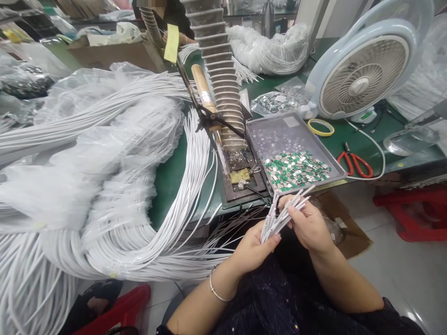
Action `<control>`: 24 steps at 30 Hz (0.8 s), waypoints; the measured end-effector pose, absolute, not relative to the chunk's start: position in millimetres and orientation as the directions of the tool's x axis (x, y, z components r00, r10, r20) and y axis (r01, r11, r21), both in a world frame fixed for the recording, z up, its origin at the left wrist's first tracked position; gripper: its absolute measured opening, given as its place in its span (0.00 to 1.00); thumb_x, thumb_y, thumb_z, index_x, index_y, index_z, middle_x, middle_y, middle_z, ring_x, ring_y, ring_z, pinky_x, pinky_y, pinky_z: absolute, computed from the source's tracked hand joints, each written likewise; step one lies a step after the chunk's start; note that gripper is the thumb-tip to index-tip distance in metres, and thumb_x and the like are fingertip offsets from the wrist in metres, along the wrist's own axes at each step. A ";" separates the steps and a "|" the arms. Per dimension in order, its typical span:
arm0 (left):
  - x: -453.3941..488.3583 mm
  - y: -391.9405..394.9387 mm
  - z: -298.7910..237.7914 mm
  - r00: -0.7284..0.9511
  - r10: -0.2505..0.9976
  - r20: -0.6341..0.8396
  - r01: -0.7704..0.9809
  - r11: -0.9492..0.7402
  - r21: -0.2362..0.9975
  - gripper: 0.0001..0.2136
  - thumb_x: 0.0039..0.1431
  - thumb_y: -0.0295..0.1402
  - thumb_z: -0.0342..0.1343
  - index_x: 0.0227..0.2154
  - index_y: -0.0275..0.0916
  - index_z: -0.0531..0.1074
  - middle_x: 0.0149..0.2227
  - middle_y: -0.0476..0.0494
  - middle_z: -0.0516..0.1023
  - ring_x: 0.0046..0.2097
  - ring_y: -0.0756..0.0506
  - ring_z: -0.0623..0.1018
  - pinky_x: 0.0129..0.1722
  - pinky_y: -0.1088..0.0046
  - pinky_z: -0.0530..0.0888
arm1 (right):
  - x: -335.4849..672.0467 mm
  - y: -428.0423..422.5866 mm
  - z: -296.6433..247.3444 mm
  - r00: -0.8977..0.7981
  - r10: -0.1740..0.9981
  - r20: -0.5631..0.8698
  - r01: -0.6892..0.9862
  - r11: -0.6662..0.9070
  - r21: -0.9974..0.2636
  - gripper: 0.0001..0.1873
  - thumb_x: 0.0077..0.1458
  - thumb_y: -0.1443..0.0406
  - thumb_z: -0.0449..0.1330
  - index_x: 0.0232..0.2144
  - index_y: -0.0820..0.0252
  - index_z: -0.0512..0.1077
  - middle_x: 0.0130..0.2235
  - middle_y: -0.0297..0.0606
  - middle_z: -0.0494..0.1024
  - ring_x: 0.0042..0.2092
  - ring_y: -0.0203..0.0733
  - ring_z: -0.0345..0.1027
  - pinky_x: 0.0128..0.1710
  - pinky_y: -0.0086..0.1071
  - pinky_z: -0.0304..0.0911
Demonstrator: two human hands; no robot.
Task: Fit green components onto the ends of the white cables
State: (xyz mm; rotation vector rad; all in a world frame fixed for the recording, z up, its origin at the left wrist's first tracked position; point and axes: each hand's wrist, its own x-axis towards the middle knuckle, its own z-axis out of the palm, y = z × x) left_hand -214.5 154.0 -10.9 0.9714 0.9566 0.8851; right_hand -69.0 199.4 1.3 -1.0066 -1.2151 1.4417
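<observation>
1. Left hand [253, 249]: closed, fingers curled round the lower part of a bundle of white wires [275, 218]. Firm grip. Thin metal bangle [216, 284] on that wrist.
2. Right hand [309, 225]: also closed, fingers [296, 213] wrapped over the bundle nearer its ends, gripping it just beside the left hand.
3. Bundle location: held up in both hands, above the person's lap, just off the near bench edge, below the corner of a metal tray [272, 118]. Ends fan up and right. Tip detail too small to tell.
4. Thin grey strands [226, 235] run left from the hands towards long loops of white cable [139, 251], which lie across the bench beside clear plastic bagging [87, 139].
5. Handling call: 2-hand hold close to the ends looks right, with a short free length and less splay. Bundle looks best kept tight here, strands slack, no pull from the long run.
6. Around: green-and-silver metal clips [296, 170] in the tray, finned metal column [220, 79], wooden handle [202, 88] in a clamp, red-handled scissors [354, 164], yellow tape roll [320, 127], desk fan [363, 77].
7. Co-worker's hand [172, 39] at the bench's far end, well apart from the person's own.
</observation>
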 end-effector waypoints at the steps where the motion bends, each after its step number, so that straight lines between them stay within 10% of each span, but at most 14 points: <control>1: -214.6 153.7 -11.6 0.341 0.912 -0.228 -0.178 0.301 0.937 0.21 0.51 0.48 0.56 0.39 0.34 0.70 0.21 0.53 0.61 0.24 0.54 0.60 0.25 0.77 0.61 | -69.3 199.0 1.7 -0.199 0.980 -0.010 -0.158 -0.042 -0.987 0.08 0.54 0.59 0.57 0.31 0.58 0.68 0.24 0.30 0.67 0.22 0.30 0.55 0.20 0.26 0.54; 24: -211.8 143.0 -24.0 0.324 0.934 -0.151 -0.245 0.237 0.940 0.20 0.55 0.46 0.53 0.43 0.36 0.64 0.26 0.51 0.64 0.26 0.54 0.63 0.27 0.77 0.64 | -68.0 192.6 -5.0 -0.119 0.993 0.006 -0.223 -0.021 -0.975 0.13 0.55 0.56 0.57 0.24 0.58 0.64 0.24 0.29 0.65 0.20 0.29 0.55 0.18 0.26 0.54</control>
